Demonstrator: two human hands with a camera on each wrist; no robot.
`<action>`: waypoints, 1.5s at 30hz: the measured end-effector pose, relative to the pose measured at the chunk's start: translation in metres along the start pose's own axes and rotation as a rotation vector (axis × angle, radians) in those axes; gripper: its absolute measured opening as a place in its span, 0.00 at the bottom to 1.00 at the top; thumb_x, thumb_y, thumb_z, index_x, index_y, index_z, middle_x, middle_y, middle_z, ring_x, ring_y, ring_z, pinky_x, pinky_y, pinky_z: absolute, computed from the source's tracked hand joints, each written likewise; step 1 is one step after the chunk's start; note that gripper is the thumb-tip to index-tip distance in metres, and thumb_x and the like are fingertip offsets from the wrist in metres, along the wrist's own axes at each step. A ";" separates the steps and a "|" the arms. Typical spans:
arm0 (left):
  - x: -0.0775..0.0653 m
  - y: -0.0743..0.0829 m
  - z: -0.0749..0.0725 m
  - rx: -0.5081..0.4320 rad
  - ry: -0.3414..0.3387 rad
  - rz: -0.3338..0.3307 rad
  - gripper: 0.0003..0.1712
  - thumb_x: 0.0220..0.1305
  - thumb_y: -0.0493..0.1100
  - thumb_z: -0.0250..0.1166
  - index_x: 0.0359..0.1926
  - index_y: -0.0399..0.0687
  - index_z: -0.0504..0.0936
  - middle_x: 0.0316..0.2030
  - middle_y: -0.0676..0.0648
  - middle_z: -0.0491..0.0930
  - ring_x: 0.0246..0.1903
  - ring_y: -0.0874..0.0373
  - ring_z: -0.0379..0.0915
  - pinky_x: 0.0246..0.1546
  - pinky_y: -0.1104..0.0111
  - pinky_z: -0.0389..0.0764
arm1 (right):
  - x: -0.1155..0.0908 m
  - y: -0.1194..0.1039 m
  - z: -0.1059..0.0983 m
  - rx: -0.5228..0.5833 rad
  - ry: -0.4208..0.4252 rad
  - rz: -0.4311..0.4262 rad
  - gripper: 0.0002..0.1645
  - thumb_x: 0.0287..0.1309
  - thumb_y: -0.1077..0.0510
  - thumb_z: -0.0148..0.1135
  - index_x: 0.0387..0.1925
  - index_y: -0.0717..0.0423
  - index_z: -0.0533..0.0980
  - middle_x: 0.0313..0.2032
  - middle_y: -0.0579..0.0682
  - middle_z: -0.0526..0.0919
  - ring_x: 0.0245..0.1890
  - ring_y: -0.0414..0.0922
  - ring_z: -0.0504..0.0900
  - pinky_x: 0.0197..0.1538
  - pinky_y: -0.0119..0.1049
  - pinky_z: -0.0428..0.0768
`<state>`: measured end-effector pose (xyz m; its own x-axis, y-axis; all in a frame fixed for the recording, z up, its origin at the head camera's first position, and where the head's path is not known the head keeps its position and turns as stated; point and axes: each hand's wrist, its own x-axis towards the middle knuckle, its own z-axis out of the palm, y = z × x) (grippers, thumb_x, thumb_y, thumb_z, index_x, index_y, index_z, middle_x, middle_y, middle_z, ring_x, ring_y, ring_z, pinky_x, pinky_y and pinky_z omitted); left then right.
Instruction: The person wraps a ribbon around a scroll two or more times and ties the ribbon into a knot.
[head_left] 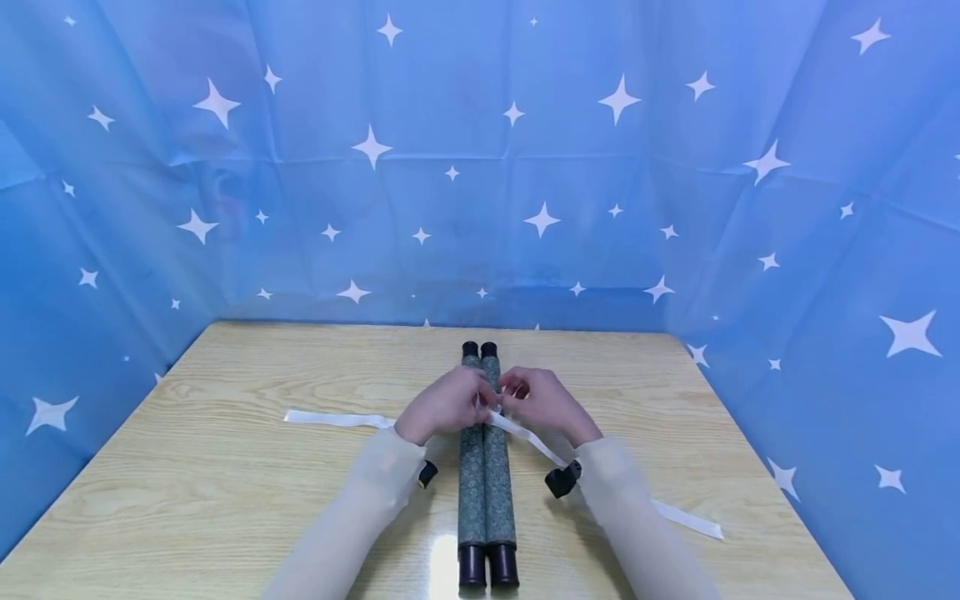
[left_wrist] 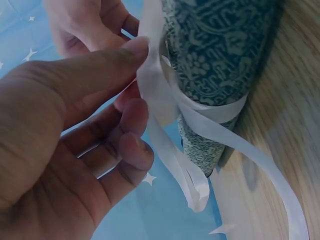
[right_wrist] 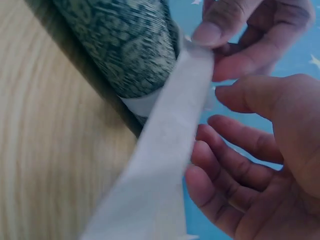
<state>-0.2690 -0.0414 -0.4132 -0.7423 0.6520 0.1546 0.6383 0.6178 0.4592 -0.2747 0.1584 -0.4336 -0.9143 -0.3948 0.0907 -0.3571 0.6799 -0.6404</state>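
A scroll in two side-by-side rolls (head_left: 472,492), with green patterned cloth and dark knobs at the ends, lies lengthwise on the table. A white ribbon (head_left: 337,418) goes round it near its far half, its tails trailing to both sides. My left hand (head_left: 448,404) is over the rolls and pinches the ribbon (left_wrist: 151,75) between thumb and forefinger. Facing it, my right hand (head_left: 547,404) has its fingers loosely bent close beside the ribbon. In the right wrist view its thumb and forefinger tips stand apart, and its other fingertips are right at the ribbon's edge (right_wrist: 170,125).
The wood-grain table (head_left: 225,500) runs back to a blue curtain (head_left: 450,208) with white stars, which also closes both sides. A small black camera (head_left: 564,479) sits at the right wrist, another (head_left: 427,474) at the left.
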 end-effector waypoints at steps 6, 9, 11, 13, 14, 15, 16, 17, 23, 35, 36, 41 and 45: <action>0.001 -0.002 0.004 0.025 -0.001 0.004 0.02 0.59 0.37 0.71 0.30 0.48 0.90 0.33 0.55 0.81 0.36 0.63 0.73 0.36 0.73 0.76 | 0.001 0.001 0.011 -0.011 0.033 -0.015 0.10 0.65 0.57 0.59 0.45 0.49 0.82 0.31 0.41 0.81 0.28 0.41 0.77 0.30 0.37 0.76; 0.002 -0.004 0.006 0.008 0.006 0.016 0.03 0.59 0.37 0.71 0.29 0.49 0.89 0.31 0.55 0.81 0.34 0.63 0.74 0.34 0.74 0.76 | 0.000 0.002 0.012 0.015 0.052 -0.003 0.08 0.66 0.58 0.59 0.43 0.48 0.83 0.30 0.41 0.81 0.27 0.40 0.77 0.29 0.36 0.76; 0.002 -0.006 0.006 -0.030 0.007 0.014 0.03 0.59 0.37 0.71 0.29 0.48 0.88 0.31 0.55 0.81 0.32 0.64 0.74 0.32 0.75 0.77 | -0.001 0.002 0.012 0.059 0.065 0.017 0.08 0.66 0.57 0.59 0.41 0.47 0.83 0.29 0.41 0.82 0.28 0.41 0.78 0.29 0.36 0.77; 0.002 -0.007 0.007 -0.086 0.012 -0.003 0.03 0.59 0.38 0.71 0.29 0.48 0.87 0.30 0.55 0.81 0.29 0.64 0.75 0.30 0.75 0.77 | -0.003 0.001 0.012 0.110 0.076 0.038 0.07 0.66 0.57 0.59 0.40 0.46 0.84 0.30 0.43 0.82 0.30 0.42 0.79 0.31 0.37 0.78; 0.001 -0.008 0.008 -0.115 0.016 -0.013 0.03 0.59 0.39 0.71 0.29 0.48 0.87 0.29 0.56 0.81 0.29 0.64 0.75 0.30 0.74 0.77 | -0.003 0.001 0.012 0.129 0.081 0.051 0.07 0.66 0.56 0.60 0.39 0.44 0.84 0.30 0.43 0.82 0.30 0.43 0.79 0.32 0.37 0.78; 0.001 -0.009 0.009 -0.141 0.022 -0.022 0.04 0.60 0.39 0.71 0.29 0.49 0.86 0.28 0.56 0.81 0.28 0.64 0.75 0.29 0.74 0.77 | -0.004 0.001 0.012 0.146 0.086 0.062 0.07 0.66 0.55 0.60 0.39 0.44 0.84 0.31 0.43 0.82 0.31 0.43 0.79 0.33 0.38 0.79; 0.001 -0.010 0.010 -0.164 0.029 -0.030 0.04 0.60 0.40 0.71 0.29 0.49 0.86 0.28 0.57 0.81 0.28 0.64 0.75 0.29 0.74 0.77 | -0.004 0.001 0.012 0.160 0.092 0.069 0.07 0.66 0.55 0.61 0.38 0.43 0.84 0.31 0.43 0.83 0.32 0.43 0.79 0.34 0.38 0.79; 0.001 -0.011 0.010 -0.184 0.038 -0.038 0.04 0.61 0.40 0.70 0.29 0.50 0.86 0.27 0.57 0.81 0.28 0.64 0.75 0.29 0.74 0.77 | -0.005 0.000 0.012 0.162 0.098 0.072 0.06 0.66 0.54 0.61 0.38 0.43 0.84 0.31 0.42 0.83 0.33 0.43 0.79 0.35 0.38 0.79; 0.002 -0.012 0.013 -0.244 0.106 -0.107 0.06 0.63 0.40 0.68 0.29 0.50 0.87 0.24 0.57 0.81 0.25 0.64 0.76 0.26 0.73 0.78 | -0.006 -0.004 0.006 0.153 0.128 0.041 0.06 0.66 0.54 0.62 0.37 0.44 0.84 0.33 0.40 0.84 0.36 0.42 0.80 0.37 0.40 0.78; 0.004 -0.007 0.019 -0.201 0.228 -0.205 0.07 0.62 0.40 0.69 0.27 0.49 0.81 0.22 0.55 0.78 0.21 0.63 0.73 0.22 0.74 0.75 | -0.008 -0.008 -0.003 0.142 0.094 -0.012 0.04 0.64 0.54 0.64 0.35 0.45 0.84 0.30 0.40 0.84 0.33 0.42 0.80 0.38 0.40 0.78; 0.005 -0.007 0.019 -0.199 0.233 -0.209 0.07 0.62 0.39 0.68 0.27 0.49 0.80 0.22 0.54 0.78 0.21 0.63 0.73 0.22 0.74 0.75 | -0.008 -0.009 -0.003 0.141 0.083 -0.025 0.04 0.64 0.54 0.64 0.35 0.45 0.84 0.30 0.40 0.84 0.33 0.42 0.80 0.38 0.40 0.77; 0.005 -0.009 0.022 -0.180 0.253 -0.203 0.05 0.63 0.38 0.66 0.30 0.47 0.79 0.22 0.53 0.76 0.20 0.63 0.71 0.21 0.74 0.74 | -0.009 -0.012 -0.003 0.166 0.034 -0.062 0.04 0.64 0.56 0.64 0.34 0.48 0.83 0.29 0.43 0.83 0.31 0.44 0.80 0.37 0.40 0.77; 0.006 -0.012 0.024 -0.189 0.252 -0.165 0.02 0.65 0.38 0.64 0.34 0.46 0.82 0.23 0.54 0.77 0.20 0.63 0.72 0.22 0.73 0.74 | -0.009 -0.011 -0.003 0.242 -0.022 -0.045 0.05 0.64 0.56 0.64 0.36 0.51 0.83 0.31 0.46 0.84 0.33 0.49 0.82 0.38 0.43 0.79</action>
<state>-0.2761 -0.0344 -0.4386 -0.8744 0.4063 0.2651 0.4739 0.5981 0.6463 -0.2633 0.1562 -0.4254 -0.8932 -0.4364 0.1080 -0.3386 0.4950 -0.8002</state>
